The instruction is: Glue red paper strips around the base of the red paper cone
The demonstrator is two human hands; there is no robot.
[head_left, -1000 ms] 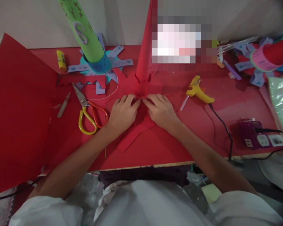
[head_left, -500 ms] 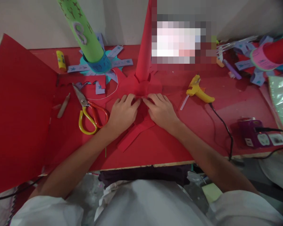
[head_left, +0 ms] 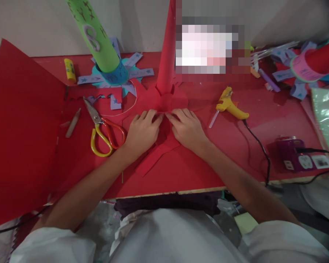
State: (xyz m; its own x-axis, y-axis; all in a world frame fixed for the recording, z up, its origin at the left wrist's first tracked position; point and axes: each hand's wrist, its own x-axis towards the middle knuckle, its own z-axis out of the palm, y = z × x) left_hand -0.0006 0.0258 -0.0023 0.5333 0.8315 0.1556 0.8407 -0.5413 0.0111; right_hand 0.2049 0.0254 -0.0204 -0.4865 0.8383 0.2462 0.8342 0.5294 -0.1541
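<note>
Head view, tube: we are seeing the tall red rolled-paper tube (head_left: 166, 54) standing just beyond both hands, its long axis rising roughly upright.
Tube's foot: red paper tabs (head_left: 180, 99) are spreading around it.
Left hand (head_left: 144, 129), right hand (head_left: 188, 128): bent fingertips are resting close together; pinching or pressing, we cannot tell.
Nearer hand: neither is clearly lying closer.

Two hands: left hand (head_left: 144, 133), right hand (head_left: 189, 131). One scissors (head_left: 97, 119) left. One glue gun (head_left: 229, 105) right. One glue stick (head_left: 70, 70) far left. Three tubes: green tube (head_left: 101, 44) left, middle red tube (head_left: 166, 54), right red tube (head_left: 327, 58). One purple box (head_left: 288, 154).
</note>
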